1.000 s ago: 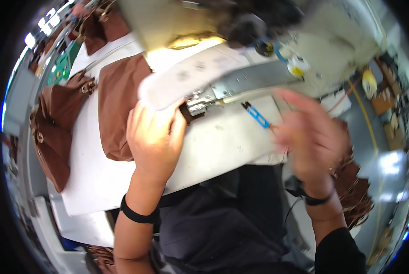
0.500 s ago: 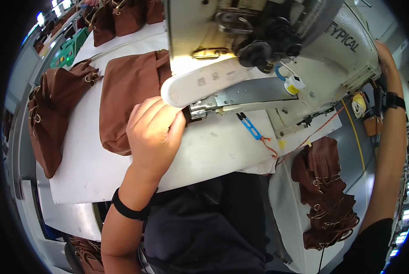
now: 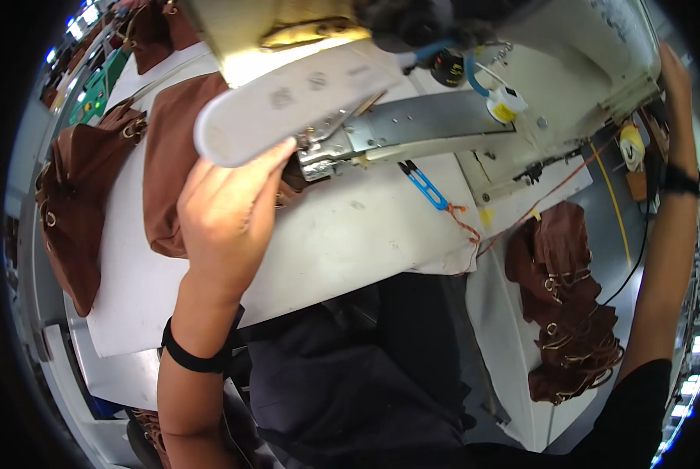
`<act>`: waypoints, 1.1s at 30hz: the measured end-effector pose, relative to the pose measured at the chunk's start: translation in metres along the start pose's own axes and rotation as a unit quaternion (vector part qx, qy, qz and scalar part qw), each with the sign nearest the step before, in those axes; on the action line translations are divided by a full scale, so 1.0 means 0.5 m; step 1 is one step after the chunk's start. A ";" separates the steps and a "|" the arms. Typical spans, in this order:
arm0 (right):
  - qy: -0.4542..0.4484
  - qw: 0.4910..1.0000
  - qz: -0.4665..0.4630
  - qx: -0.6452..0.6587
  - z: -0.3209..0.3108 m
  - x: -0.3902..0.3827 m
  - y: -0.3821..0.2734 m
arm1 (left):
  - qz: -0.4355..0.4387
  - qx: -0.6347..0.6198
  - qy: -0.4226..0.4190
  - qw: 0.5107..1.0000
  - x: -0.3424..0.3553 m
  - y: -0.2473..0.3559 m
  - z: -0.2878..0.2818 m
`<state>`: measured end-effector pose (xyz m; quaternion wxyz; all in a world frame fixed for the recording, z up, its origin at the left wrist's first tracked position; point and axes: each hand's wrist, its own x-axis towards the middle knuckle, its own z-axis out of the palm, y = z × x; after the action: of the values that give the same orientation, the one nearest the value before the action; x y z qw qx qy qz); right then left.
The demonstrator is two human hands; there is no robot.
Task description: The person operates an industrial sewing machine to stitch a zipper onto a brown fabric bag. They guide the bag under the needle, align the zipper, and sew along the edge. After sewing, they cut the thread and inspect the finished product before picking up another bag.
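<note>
A brown bag [image 3: 166, 160] lies on the white table, its right part hidden behind the white guard [image 3: 287, 105] of a sewing machine [image 3: 428, 121]. My left hand [image 3: 229, 211] is closed at the bag's right edge, fingers pressed together and fingertips beside the end of the machine's narrow metal bed. A bit of brown material with a metal glint shows just below that bed end. Far to the right, my right hand [image 3: 676, 82] reaches up to the end of the machine's body. Its fingers are mostly hidden behind the machine.
Blue thread snips [image 3: 424, 185] on an orange cord lie on the table. Another brown bag [image 3: 80, 203] stands at the left. Several brown pieces with metal rings [image 3: 561, 305] are piled at the right. A small white bottle [image 3: 505, 104] sits on the machine.
The whole view has shifted and tilted closer to the machine. My left fingertips have moved up along the bed end, and some brown material now shows beside them. My right hand stays at the machine's end.
</note>
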<state>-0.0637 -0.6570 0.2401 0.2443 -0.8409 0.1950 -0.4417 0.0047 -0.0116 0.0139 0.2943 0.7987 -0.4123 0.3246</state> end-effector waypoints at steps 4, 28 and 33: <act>0.018 0.994 -0.026 0.102 0.037 -0.026 0.021 | 0.006 -0.018 0.027 0.999 0.004 -0.006 0.023; 0.261 0.892 -0.151 -0.336 0.156 -0.274 0.109 | 0.026 -0.011 0.002 1.000 0.010 -0.008 0.007; 0.231 0.942 -0.121 -0.211 0.169 -0.297 0.106 | 0.047 -0.018 -0.011 0.999 0.009 -0.010 0.001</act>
<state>-0.0782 -0.5985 0.0716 -0.0458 -0.7653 0.2319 -0.5987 0.0111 -0.0117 0.0162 0.2887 0.7767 -0.4580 0.3218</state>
